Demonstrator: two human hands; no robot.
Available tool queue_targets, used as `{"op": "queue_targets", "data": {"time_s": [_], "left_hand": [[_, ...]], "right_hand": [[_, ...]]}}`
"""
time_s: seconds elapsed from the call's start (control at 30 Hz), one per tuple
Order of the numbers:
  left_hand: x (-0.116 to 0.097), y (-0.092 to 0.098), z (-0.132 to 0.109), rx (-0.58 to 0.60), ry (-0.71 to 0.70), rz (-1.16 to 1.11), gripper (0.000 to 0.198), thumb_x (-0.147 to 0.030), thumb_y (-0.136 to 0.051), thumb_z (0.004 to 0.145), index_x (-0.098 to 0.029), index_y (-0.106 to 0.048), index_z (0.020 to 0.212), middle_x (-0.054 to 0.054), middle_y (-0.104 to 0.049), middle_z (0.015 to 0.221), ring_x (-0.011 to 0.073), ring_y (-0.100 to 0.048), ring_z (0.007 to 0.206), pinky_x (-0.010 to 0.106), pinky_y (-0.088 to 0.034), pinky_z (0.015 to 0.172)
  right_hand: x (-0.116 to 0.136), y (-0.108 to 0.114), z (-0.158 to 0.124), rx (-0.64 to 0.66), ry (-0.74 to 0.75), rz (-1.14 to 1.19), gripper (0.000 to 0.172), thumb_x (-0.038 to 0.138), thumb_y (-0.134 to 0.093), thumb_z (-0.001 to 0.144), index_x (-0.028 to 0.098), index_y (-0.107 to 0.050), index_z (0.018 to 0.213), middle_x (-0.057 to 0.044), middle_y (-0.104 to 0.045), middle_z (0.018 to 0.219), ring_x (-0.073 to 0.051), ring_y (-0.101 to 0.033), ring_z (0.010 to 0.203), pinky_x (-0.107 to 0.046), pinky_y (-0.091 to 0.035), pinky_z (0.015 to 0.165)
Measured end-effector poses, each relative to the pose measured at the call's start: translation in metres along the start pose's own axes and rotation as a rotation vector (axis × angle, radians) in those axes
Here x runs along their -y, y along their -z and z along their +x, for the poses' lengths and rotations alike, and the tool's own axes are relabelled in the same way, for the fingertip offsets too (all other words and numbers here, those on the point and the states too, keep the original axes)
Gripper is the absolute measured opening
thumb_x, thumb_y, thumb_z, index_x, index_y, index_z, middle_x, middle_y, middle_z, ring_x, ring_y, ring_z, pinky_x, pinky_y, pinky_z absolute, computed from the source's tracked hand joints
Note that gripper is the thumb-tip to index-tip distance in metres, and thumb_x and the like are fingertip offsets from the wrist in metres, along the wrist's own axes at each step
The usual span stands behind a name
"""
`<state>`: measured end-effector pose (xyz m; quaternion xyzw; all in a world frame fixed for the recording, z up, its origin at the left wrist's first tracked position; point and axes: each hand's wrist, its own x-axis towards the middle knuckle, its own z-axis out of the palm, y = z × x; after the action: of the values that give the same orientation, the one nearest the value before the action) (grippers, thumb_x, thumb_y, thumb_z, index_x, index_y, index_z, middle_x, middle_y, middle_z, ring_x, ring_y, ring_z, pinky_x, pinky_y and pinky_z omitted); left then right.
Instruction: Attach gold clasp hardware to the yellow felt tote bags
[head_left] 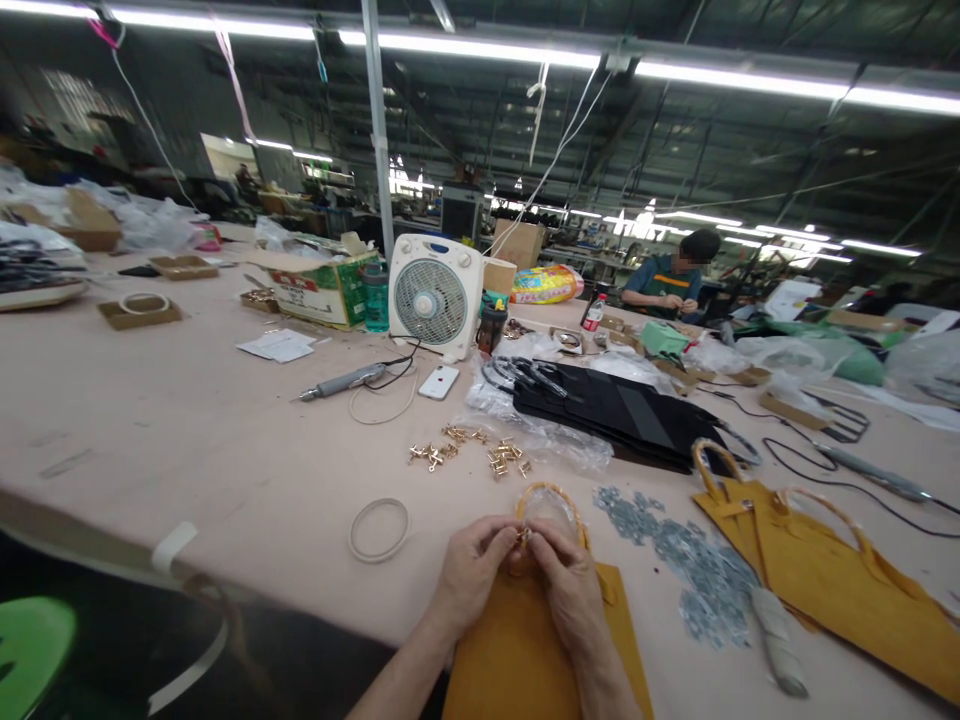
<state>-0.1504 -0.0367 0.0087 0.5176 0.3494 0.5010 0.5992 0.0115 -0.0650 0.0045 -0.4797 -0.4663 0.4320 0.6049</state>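
Observation:
A mustard-yellow bag panel [517,650] with a looped handle [546,489] lies at the table's front edge, under my hands. My left hand [480,560] and my right hand [562,575] meet over its top edge, thumbs and fingers pinched together. Between the fingertips shows a small gold metal fitting [524,535], mostly covered, so its exact kind is unclear. Just beyond lie piles of small gold metal fittings [504,458]. To the right, flat grey metal pieces [701,565] are spread out beside more mustard-yellow bag panels [847,560] with handles.
A roll of tape [379,530] lies left of my hands. Farther back are a grey electric screwdriver [341,382], a white phone [439,382], a box fan [435,295] and stacked black bag panels [622,410] on plastic. Across the table sits another person [667,280].

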Motion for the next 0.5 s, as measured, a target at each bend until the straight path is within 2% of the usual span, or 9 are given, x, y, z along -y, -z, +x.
{"op": "queue_targets", "data": {"time_s": [0.17, 0.33, 0.5], "left_hand": [[0.0007, 0.0020, 0.0014, -0.002, -0.006, -0.004, 0.039, -0.051, -0.074, 0.090, -0.016, -0.081, 0.105, 0.007, -0.079, 0.084, 0.0175, -0.071, 0.074, 0.027, -0.058, 0.071], [-0.0003, 0.0025, 0.0008, -0.047, -0.024, -0.005, 0.034, -0.047, -0.080, 0.085, -0.017, -0.082, 0.100, 0.009, -0.081, 0.091, 0.0193, -0.073, 0.078, 0.029, -0.060, 0.075], [-0.0015, -0.0011, -0.0010, -0.088, -0.199, 0.043, 0.022, -0.038, -0.083, 0.085, -0.020, -0.081, 0.098, 0.008, -0.080, 0.101, 0.0220, -0.075, 0.094, 0.031, -0.061, 0.087]], "right_hand": [[0.0076, -0.0051, 0.0003, 0.012, 0.062, -0.112, 0.026, 0.049, -0.079, 0.087, 0.028, -0.085, 0.101, -0.006, -0.078, 0.107, -0.027, -0.070, 0.102, -0.038, -0.058, 0.090], [0.0110, -0.0096, 0.0007, 0.029, 0.122, -0.176, 0.024, 0.047, -0.074, 0.092, 0.032, -0.084, 0.108, -0.005, -0.078, 0.101, -0.027, -0.070, 0.101, -0.039, -0.058, 0.089], [0.0045, -0.0071, -0.0007, -0.003, -0.002, -0.093, 0.030, 0.051, -0.077, 0.089, 0.031, -0.084, 0.109, -0.006, -0.079, 0.113, -0.031, -0.070, 0.110, -0.046, -0.057, 0.100]]}}
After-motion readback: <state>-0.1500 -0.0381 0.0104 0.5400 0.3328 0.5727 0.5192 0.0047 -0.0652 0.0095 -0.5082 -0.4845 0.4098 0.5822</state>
